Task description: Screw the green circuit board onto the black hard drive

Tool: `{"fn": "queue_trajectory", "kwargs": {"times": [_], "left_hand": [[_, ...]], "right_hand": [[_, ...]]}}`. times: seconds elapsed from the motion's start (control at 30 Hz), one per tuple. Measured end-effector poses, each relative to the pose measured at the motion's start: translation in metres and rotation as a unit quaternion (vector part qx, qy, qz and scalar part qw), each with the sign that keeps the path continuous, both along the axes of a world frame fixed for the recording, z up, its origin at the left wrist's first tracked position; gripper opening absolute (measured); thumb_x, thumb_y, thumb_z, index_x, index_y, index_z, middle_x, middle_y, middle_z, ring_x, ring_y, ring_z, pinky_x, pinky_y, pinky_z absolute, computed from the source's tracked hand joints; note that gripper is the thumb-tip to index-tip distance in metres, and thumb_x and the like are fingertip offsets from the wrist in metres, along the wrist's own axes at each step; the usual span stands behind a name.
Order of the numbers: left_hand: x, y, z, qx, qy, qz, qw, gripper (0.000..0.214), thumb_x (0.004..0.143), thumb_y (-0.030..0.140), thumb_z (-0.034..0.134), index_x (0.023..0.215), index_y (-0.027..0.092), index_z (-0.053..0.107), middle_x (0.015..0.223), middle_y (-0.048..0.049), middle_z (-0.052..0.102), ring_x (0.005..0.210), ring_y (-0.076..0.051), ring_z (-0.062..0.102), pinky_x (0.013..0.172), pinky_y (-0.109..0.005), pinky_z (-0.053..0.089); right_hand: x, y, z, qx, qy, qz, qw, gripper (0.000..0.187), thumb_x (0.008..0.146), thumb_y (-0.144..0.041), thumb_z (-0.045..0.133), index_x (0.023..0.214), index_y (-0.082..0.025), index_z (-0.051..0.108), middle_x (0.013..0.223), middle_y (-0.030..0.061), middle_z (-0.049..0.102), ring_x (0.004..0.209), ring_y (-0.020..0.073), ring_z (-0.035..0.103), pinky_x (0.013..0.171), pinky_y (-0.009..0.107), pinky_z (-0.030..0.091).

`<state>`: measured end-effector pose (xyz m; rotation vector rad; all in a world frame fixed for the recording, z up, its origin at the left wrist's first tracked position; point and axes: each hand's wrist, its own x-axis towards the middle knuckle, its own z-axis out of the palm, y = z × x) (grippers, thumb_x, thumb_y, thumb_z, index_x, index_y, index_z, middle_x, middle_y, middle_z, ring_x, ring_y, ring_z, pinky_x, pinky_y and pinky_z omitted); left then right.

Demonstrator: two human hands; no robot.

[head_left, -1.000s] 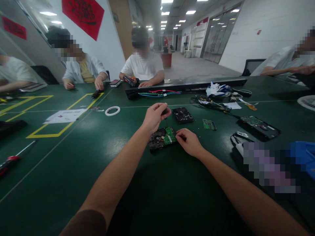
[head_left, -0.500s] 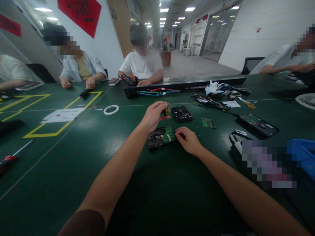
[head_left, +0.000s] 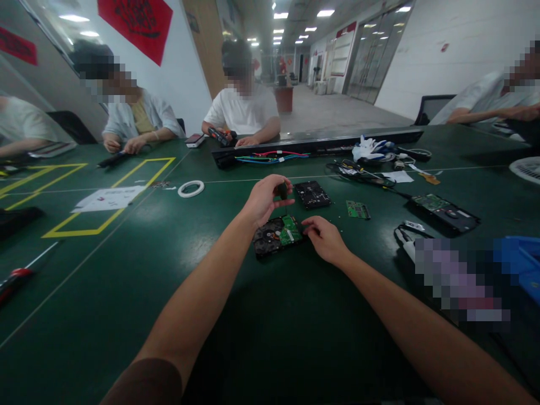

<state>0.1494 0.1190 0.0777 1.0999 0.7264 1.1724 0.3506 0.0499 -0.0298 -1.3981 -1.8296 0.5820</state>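
A hard drive with a green circuit board on top lies on the green table in front of me. My left hand is closed round the dark handle of a small screwdriver, held upright with its thin shaft pointing down onto the circuit board. My right hand rests on the table at the drive's right edge, fingers curled against it and steadying it.
A second black drive and a loose green board lie just beyond. Another opened drive sits to the right. A white tape ring, a sheet of paper and a red-handled screwdriver lie to the left. People sit around the table.
My left hand has turned the screwdriver slightly above the board. A person at the far left has pulled a dark tool back toward themselves. My right hand stays on the drive.
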Motion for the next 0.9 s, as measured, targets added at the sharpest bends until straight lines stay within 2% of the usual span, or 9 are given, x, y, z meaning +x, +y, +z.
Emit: {"fn": "queue_trajectory", "kwargs": {"times": [0.1,0.23,0.33,0.57,0.9], "left_hand": [[-0.0002,-0.0004,0.0004,0.014,0.011,0.012,1.000,0.017,0.081,0.030,0.063,0.083,0.015,0.070,0.089,-0.0090,0.066,0.084,-0.020,0.063,0.071,-0.035,0.061],[-0.0012,-0.0027,0.0019,0.027,0.026,0.003,0.999,0.023,0.084,0.033,0.061,0.089,0.014,0.072,0.085,-0.0093,0.065,0.083,-0.020,0.062,0.069,-0.034,0.060],[-0.0007,-0.0051,0.0035,0.028,0.020,0.002,0.999,0.022,0.085,0.032,0.061,0.093,0.014,0.070,0.086,-0.0090,0.066,0.085,-0.021,0.064,0.070,-0.037,0.061],[0.0006,-0.0061,0.0053,0.007,-0.005,0.008,1.000,0.013,0.085,0.027,0.059,0.089,0.016,0.064,0.083,-0.0077,0.068,0.082,-0.021,0.068,0.077,-0.043,0.062],[0.0048,-0.0013,-0.0004,-0.012,-0.020,0.007,1.000,0.014,0.089,0.031,0.061,0.087,0.017,0.065,0.083,-0.0069,0.070,0.081,-0.018,0.069,0.086,-0.039,0.060]], "right_hand": [[-0.0003,-0.0007,0.0001,-0.022,0.016,0.001,1.000,0.035,0.091,-0.009,0.050,0.121,-0.022,0.063,0.099,0.0037,0.074,0.083,0.0170,0.068,0.075,0.033,0.051],[-0.0019,-0.0005,0.0013,-0.006,0.022,-0.014,1.000,0.024,0.095,-0.018,0.053,0.115,-0.021,0.066,0.097,0.0045,0.074,0.085,0.0182,0.069,0.077,0.034,0.051],[-0.0018,0.0008,0.0007,-0.002,0.029,-0.015,0.999,0.022,0.101,-0.028,0.049,0.110,-0.022,0.068,0.097,0.0054,0.073,0.085,0.0188,0.068,0.077,0.035,0.052],[0.0000,0.0029,0.0000,0.015,0.020,0.007,1.000,0.023,0.102,-0.030,0.047,0.095,-0.022,0.068,0.103,0.0064,0.071,0.091,0.0200,0.068,0.079,0.035,0.054],[-0.0004,0.0016,0.0001,0.036,-0.005,0.003,0.999,0.019,0.101,-0.031,0.052,0.102,-0.022,0.069,0.102,0.0067,0.072,0.091,0.0208,0.067,0.080,0.036,0.052]]}}
